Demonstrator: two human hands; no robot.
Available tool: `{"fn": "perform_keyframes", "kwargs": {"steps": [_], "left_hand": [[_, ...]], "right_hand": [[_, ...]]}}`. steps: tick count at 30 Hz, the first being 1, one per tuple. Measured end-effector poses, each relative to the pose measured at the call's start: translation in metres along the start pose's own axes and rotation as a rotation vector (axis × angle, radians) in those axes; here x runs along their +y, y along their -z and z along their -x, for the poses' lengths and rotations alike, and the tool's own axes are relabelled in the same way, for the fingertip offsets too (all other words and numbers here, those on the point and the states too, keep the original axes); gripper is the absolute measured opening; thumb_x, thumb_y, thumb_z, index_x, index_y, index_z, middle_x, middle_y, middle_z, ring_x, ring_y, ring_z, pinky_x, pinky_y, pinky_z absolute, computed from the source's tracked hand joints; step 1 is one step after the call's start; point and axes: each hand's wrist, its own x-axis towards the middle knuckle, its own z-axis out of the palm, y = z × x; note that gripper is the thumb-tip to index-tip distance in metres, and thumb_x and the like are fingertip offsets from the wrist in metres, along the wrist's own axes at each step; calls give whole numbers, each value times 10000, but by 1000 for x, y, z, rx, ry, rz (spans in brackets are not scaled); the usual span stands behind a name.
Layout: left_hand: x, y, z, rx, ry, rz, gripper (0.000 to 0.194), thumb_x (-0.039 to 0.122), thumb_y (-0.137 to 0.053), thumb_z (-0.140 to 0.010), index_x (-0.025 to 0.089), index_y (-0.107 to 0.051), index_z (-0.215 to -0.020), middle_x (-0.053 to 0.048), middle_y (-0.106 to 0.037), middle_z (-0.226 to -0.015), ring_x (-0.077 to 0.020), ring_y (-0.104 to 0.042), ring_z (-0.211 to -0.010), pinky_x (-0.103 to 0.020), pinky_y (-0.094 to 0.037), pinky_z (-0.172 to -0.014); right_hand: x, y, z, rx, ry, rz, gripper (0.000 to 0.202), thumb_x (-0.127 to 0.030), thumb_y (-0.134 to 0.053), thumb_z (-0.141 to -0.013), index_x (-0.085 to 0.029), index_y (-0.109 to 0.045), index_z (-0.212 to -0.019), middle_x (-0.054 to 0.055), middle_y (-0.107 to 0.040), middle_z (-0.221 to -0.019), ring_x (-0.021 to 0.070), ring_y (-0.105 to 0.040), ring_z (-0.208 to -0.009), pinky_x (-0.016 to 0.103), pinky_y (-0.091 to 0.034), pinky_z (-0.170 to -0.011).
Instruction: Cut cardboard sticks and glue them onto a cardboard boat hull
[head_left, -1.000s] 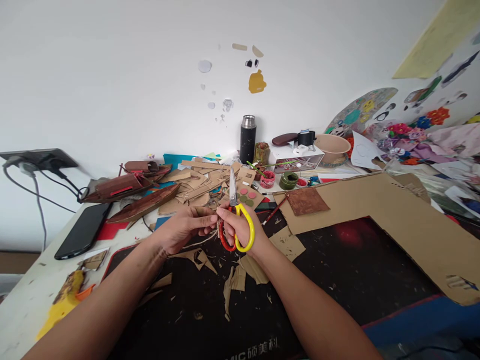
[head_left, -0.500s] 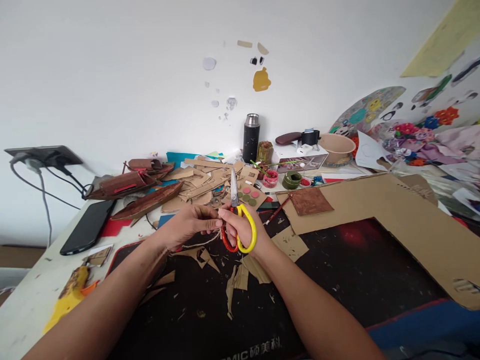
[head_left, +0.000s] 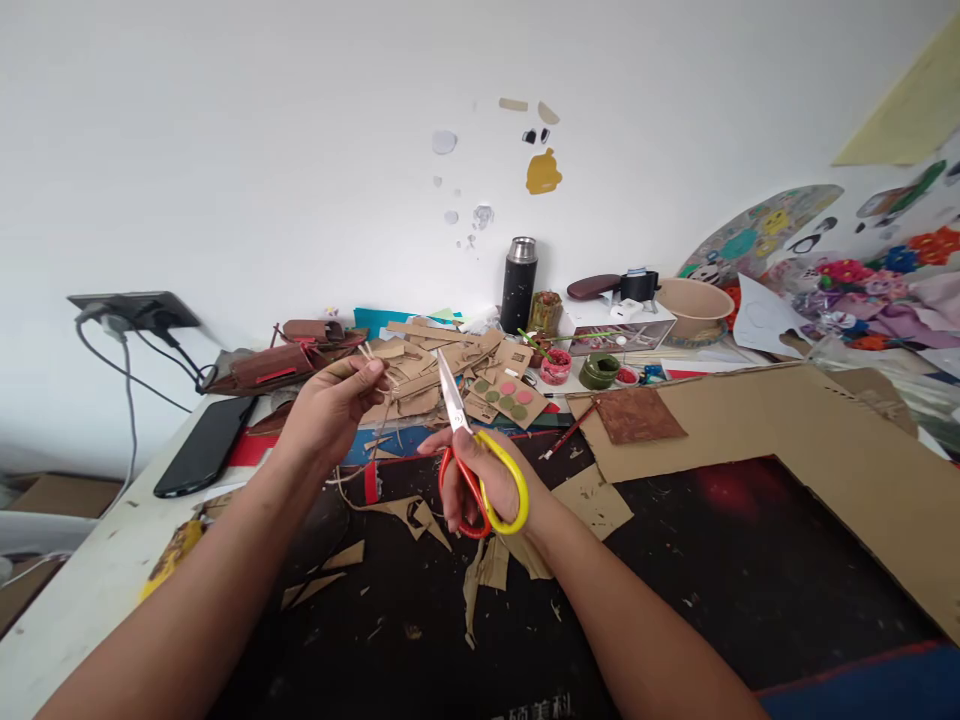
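Thin tan twine [head_left: 367,351] is pinched between the thumb and fingers of my left hand [head_left: 324,408], which is raised over the left part of the mat. Loose strands poke out above the fingertips and a length trails below. In my right hand [head_left: 495,478] are scissors [head_left: 453,392] with one yellow and one red handle, blades together and pointing up and away. Clear space separates the blades from the left hand. Cut cardboard strips [head_left: 431,520] lie on the dark mat [head_left: 390,650] beneath both hands.
Cardboard scraps [head_left: 420,385] are heaped beyond the hands, with brown model boats [head_left: 277,370] and a phone [head_left: 204,445] to the left. Paint jars [head_left: 599,372] and a black thermos [head_left: 519,290] stand behind. A large cardboard sheet [head_left: 727,405] covers the right, bearing a brown-painted square [head_left: 641,415].
My hands, close together before, have drawn apart. The left hand has moved left and up with the twine; the scissors have come slightly lower in the right hand. The view has shifted a little.
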Motion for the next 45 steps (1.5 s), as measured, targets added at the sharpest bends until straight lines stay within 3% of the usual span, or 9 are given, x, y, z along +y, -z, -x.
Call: {"fn": "perform_keyframes", "kwargs": {"steps": [5,10,20,26,31,35,45], "left_hand": [[4,6,-3,2,-69,19,404,442,-1027,-629,190,-723,-716,-5,-716,-705,-133,-650,-664,-251,-528,-644],[5,6,-2,10,-45,3,438,474,-1033,-617,180,-739,-754,-21,-762,-740,-147,-708,-684,-248,-562,-669],[0,-1,3,1,-29,3,428,457,-1034,-626,190,-737,-781,-29,-797,-790,-159,-737,-696,-263,-582,-679],[3,-3,4,-1,-61,-35,410,467,-1009,-647,194,-714,-730,-33,-775,-764,-168,-708,-676,-280,-562,-650],[2,-1,2,23,-48,-35,421,455,-1017,-640,186,-711,-744,-8,-738,-722,-127,-659,-618,-224,-483,-561],[3,-3,5,8,-53,-20,421,458,-1010,-663,186,-706,-768,-28,-786,-850,-144,-728,-695,-232,-544,-622],[3,-12,13,-20,-80,-9,391,429,-1000,-693,196,-697,-775,-50,-831,-1043,-169,-787,-805,-259,-607,-718]], "right_hand": [[6,-2,3,-203,-98,15,976,-962,-595,-825,-145,-658,-1356,88,-800,-733,196,-735,-511,215,-510,-446],[8,-3,4,-336,-118,-43,1007,-914,-721,-768,-150,-603,-1413,139,-834,-879,215,-788,-644,240,-561,-552],[11,-6,8,-372,-177,-87,987,-888,-762,-760,-174,-557,-1410,168,-838,-992,230,-807,-730,270,-578,-649],[19,-8,1,-458,-211,-229,984,-840,-866,-676,-191,-591,-1362,173,-828,-1073,265,-824,-894,367,-622,-838],[21,-5,1,-425,-187,-196,974,-944,-711,-739,-203,-565,-1354,155,-831,-991,246,-810,-717,303,-605,-650],[23,-3,2,-408,-197,-141,1010,-997,-586,-780,-181,-567,-1375,145,-827,-925,224,-783,-616,240,-535,-548],[21,-9,-1,-310,-174,-76,1009,-1030,-422,-839,-163,-617,-1319,80,-777,-740,167,-681,-459,220,-491,-478]]}}
